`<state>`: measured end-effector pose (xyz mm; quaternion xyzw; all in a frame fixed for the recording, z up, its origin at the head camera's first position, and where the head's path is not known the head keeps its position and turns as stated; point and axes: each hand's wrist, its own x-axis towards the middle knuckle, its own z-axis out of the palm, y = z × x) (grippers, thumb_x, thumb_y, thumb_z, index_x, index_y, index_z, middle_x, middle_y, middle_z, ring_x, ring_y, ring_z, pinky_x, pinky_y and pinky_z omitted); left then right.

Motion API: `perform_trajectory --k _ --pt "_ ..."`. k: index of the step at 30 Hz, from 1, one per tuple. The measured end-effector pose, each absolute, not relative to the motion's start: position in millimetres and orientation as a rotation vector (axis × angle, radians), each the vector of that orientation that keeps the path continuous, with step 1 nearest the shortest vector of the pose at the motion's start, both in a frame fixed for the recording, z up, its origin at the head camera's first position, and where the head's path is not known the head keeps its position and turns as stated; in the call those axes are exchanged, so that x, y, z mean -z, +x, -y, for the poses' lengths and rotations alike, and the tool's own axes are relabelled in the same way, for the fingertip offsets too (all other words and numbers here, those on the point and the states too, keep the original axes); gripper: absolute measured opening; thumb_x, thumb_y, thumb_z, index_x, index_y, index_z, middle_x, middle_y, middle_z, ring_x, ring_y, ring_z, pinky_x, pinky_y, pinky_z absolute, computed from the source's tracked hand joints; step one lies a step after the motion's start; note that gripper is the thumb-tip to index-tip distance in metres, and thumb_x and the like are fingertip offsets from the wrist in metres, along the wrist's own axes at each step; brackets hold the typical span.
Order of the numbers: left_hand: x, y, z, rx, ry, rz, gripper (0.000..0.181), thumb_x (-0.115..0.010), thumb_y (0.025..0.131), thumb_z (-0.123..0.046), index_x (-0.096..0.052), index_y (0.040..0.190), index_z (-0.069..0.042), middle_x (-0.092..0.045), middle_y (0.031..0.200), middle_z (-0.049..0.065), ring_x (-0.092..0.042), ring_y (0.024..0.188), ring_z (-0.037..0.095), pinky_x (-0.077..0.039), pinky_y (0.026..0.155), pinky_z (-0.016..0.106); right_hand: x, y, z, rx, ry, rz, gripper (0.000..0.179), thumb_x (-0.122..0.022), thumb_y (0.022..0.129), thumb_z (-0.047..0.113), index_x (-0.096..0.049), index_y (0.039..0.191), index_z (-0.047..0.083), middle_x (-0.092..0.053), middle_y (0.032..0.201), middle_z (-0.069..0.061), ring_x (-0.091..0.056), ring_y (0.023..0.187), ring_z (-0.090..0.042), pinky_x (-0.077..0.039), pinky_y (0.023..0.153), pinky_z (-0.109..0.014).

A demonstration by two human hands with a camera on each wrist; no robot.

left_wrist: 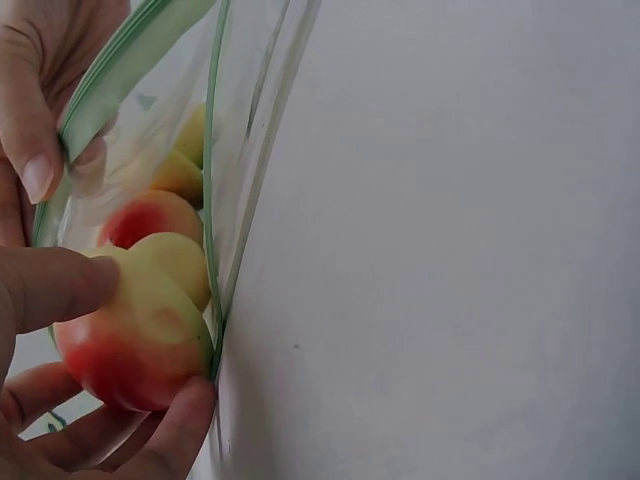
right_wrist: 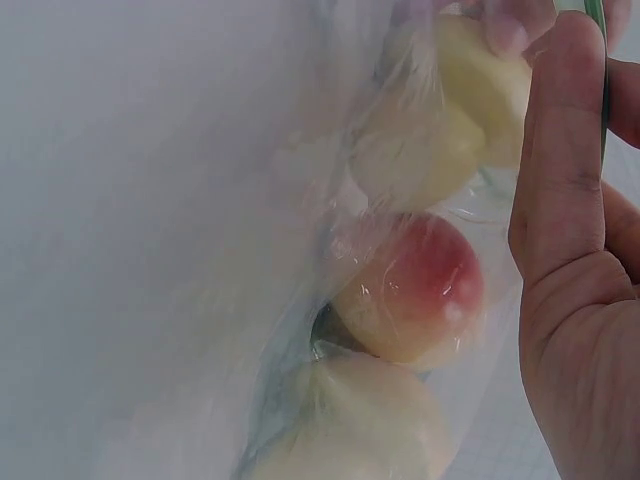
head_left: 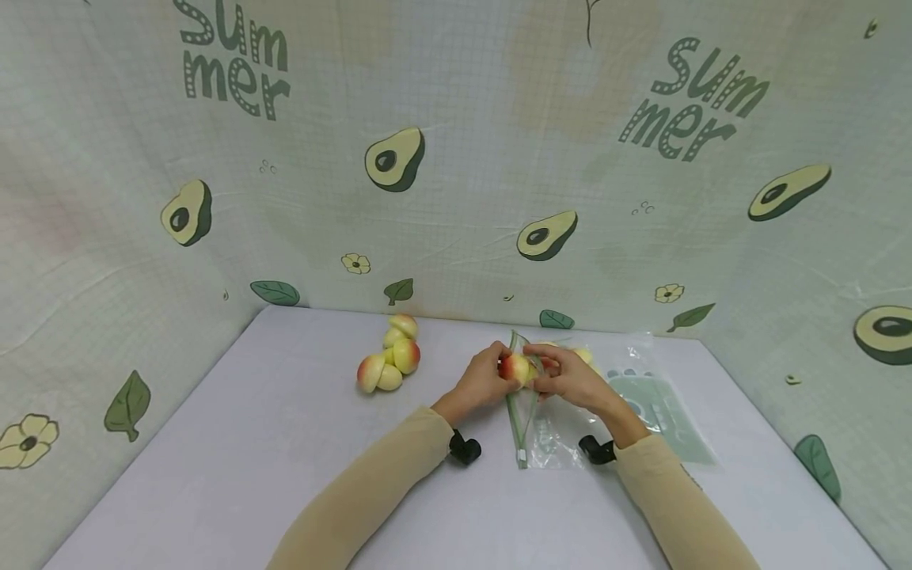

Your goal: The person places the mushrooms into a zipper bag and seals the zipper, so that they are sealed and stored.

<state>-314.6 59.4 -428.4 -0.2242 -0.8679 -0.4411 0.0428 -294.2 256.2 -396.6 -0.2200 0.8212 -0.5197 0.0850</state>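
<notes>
A yellow-and-red fruit (left_wrist: 135, 345), smooth and rounded, is gripped by my left hand (head_left: 484, 378), thumb on one side and fingers underneath. It sits at the open mouth of a clear zip bag (head_left: 549, 451). My right hand (head_left: 572, 380) pinches the bag's green zip edge (left_wrist: 125, 75), holding one side away from the other. Inside the bag, behind the held fruit, lie several similar fruits; one with a red blush (right_wrist: 425, 290) shows through the plastic in the right wrist view. Part of the bag is hidden behind my right hand and forearm.
Several more yellow-and-red fruits (head_left: 406, 356) lie in a cluster on the white table (head_left: 299, 443), left of my hands. The bag's pale green printed panel (head_left: 659, 412) spreads to the right. A patterned cloth (head_left: 456, 214) hangs behind the table.
</notes>
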Motion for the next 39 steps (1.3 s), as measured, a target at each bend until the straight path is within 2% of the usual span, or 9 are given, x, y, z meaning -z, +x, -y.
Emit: perform_trajectory --k 6,15,26,34,39 --pt "430.2 -315.1 -61.0 1.356 -0.633 2.652 0.039 -0.076 0.079 -0.013 -0.053 0.108 -0.005 -0.059 0.101 0.006 -0.055 0.089 0.015 -0.047 0.075 0.025 396.7 -293.3 -255.4 1.554 -0.650 -2.433 0.062 -0.066 0.084 -0.006 -0.040 0.141 -0.004 -0.033 0.147 -0.024 -0.062 0.071 -0.022 -0.056 0.064 -0.040" --pt "428.2 -317.8 -65.2 1.391 -0.586 2.644 0.043 -0.079 0.078 -0.018 -0.053 0.110 -0.005 -0.058 0.102 0.008 -0.057 0.091 0.018 -0.049 0.075 0.025 395.4 -292.1 -256.7 1.550 -0.675 -2.447 0.062 -0.066 0.082 -0.007 -0.044 0.139 -0.002 -0.034 0.146 -0.024 -0.062 0.071 -0.023 -0.056 0.065 -0.038" --pt "428.9 -317.5 -65.5 1.380 -0.564 2.637 0.042 -0.078 0.074 -0.012 -0.056 0.109 -0.004 -0.058 0.101 0.009 -0.059 0.091 0.019 -0.050 0.074 0.023 394.6 -292.3 -256.2 1.529 -0.671 -2.464 0.062 -0.066 0.082 -0.007 -0.042 0.140 -0.003 -0.034 0.145 -0.025 -0.061 0.067 -0.022 -0.056 0.064 -0.038" --pt "426.5 -318.5 -64.5 1.399 -0.559 2.646 0.040 -0.079 0.073 -0.007 -0.058 0.108 -0.004 -0.058 0.100 0.008 -0.061 0.090 0.019 -0.050 0.075 0.023 374.4 -278.6 -248.3 1.516 -0.655 -2.458 0.059 -0.062 0.082 -0.012 -0.041 0.137 -0.011 -0.034 0.142 -0.031 -0.060 0.068 -0.028 -0.056 0.064 -0.041" --pt "427.7 -320.3 -66.3 1.417 -0.551 2.645 0.039 -0.078 0.074 -0.008 -0.058 0.108 -0.005 -0.057 0.100 0.007 -0.061 0.090 0.019 -0.050 0.075 0.023 368.7 -273.8 -246.7 1.511 -0.647 -2.460 0.058 -0.061 0.082 -0.012 -0.041 0.137 -0.010 -0.036 0.142 -0.031 -0.061 0.069 -0.027 -0.056 0.065 -0.041"
